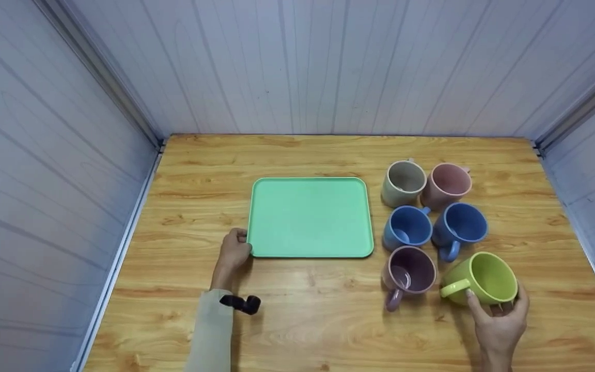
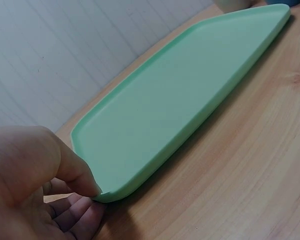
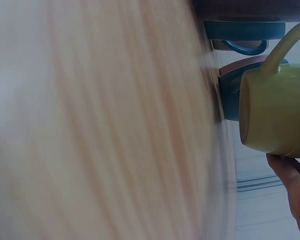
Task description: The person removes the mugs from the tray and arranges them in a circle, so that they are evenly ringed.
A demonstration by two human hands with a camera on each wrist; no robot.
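A flat mint-green tray [image 1: 310,217] lies in the middle of the wooden table. My left hand [image 1: 234,251] pinches its near left corner; in the left wrist view the thumb [image 2: 82,175] presses on the rim with fingers beneath it. At the near right, my right hand [image 1: 501,323] grips a yellow-green mug [image 1: 494,276] from its near side, the thumb by the handle. This mug is tilted, and in the right wrist view its base [image 3: 246,107] appears raised off the table. A purple mug [image 1: 410,271] stands just left of it.
Behind the purple mug are two blue mugs [image 1: 408,227], one on the left and one on the right [image 1: 460,222]. Farther back stand a grey mug [image 1: 403,183] and a pink mug [image 1: 448,183]. Pale panel walls [image 1: 308,67] enclose the table [image 1: 323,310] on three sides.
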